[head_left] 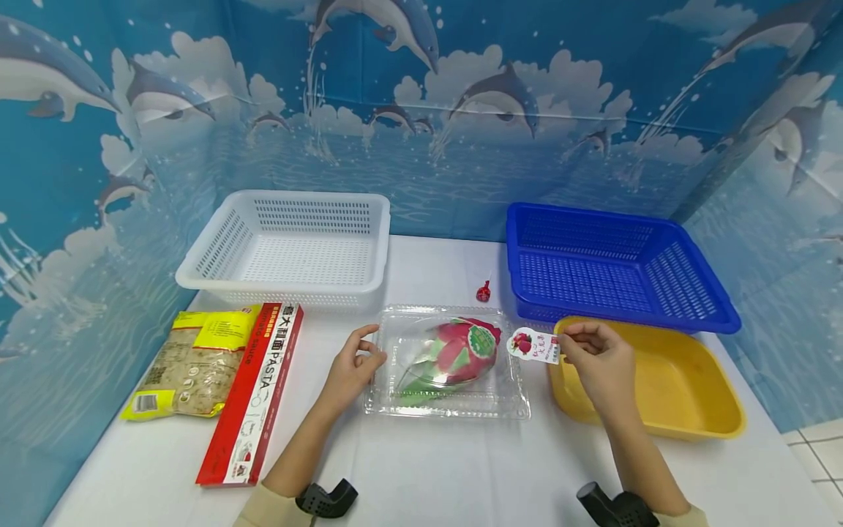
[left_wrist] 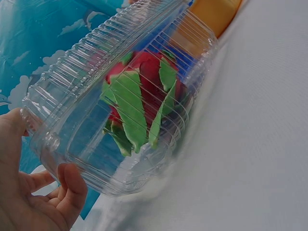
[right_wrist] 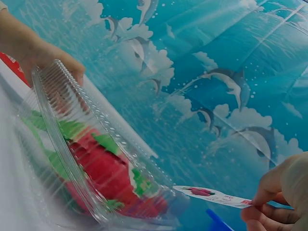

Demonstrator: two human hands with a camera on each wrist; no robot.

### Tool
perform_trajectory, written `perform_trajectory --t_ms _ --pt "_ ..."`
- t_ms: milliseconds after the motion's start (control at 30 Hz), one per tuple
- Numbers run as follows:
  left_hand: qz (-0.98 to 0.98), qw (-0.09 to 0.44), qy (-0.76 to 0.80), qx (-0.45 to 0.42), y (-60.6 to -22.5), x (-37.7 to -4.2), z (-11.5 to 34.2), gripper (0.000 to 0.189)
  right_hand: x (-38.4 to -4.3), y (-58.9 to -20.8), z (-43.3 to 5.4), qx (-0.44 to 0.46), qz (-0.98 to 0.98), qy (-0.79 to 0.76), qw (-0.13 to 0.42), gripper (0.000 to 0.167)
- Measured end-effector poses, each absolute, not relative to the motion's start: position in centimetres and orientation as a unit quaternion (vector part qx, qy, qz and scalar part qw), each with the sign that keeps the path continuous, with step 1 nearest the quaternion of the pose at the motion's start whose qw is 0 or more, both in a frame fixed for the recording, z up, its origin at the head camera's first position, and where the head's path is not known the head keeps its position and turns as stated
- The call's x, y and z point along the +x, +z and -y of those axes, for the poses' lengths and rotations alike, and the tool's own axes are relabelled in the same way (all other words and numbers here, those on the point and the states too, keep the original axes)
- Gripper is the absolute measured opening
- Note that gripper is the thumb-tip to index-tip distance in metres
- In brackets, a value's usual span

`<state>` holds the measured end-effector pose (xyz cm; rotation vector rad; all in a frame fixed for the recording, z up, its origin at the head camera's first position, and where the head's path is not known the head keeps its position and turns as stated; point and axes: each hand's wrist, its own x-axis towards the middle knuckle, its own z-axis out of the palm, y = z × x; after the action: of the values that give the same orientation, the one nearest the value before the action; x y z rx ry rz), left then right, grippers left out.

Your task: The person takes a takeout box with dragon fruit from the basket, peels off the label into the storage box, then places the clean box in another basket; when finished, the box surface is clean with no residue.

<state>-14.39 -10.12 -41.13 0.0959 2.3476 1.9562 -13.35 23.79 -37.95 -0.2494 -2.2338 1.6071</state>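
Note:
A clear plastic box (head_left: 454, 405) lies closed on the table, and a toy dragon fruit (head_left: 461, 355) in red and green shows through its lid. A round green sticker is on the fruit. My left hand (head_left: 352, 369) touches the box's left edge with thumb and forefinger a little apart, the other fingers bent. To the box's right, my right hand (head_left: 601, 366) pinches the right end of a white label (head_left: 534, 345) printed with a dragon fruit and red characters. In the right wrist view, that label (right_wrist: 211, 196) points toward the box.
A white basket (head_left: 283, 287) stands at the back left, a blue basket (head_left: 619, 311) at the back right. The yellow basin (head_left: 685, 380) lies beneath my right hand. At left are a yellow bag (head_left: 197, 359) and a red pasta box (head_left: 253, 395). A small red-wrapped candy (head_left: 484, 293) lies behind the clear box.

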Motion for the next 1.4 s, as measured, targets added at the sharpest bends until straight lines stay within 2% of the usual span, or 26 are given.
perform_trajectory --t_ms 133,467,900,1067,1233,1400 --pt "-0.767 0.044 0.639 0.031 -41.3 -14.5 10.1 0.050 -13.1 -37.9 -24.5 -0.118 0.790 0.570 0.191 0.014" --pt "-0.771 0.036 0.635 0.023 -45.0 -16.1 10.5 0.052 -12.7 -38.0 -26.5 -0.173 0.740 0.623 0.185 0.010" --pt "-0.770 0.037 0.637 0.025 -45.1 -16.0 10.4 0.054 -12.2 -39.0 -29.7 -0.238 0.791 0.535 0.178 0.013" --pt "-0.761 0.036 0.648 0.020 -45.1 -16.1 10.3 0.055 -12.3 -39.4 -30.7 -0.242 0.848 0.449 0.146 0.019" --pt "-0.751 0.033 0.659 0.021 -45.4 -16.2 10.3 0.053 -12.4 -40.3 -31.5 -0.184 0.904 0.375 0.088 0.025" --pt "-0.727 0.034 0.684 0.046 -45.8 -16.2 10.3 0.060 -12.5 -40.9 -31.9 -0.141 0.922 0.358 0.048 0.023"
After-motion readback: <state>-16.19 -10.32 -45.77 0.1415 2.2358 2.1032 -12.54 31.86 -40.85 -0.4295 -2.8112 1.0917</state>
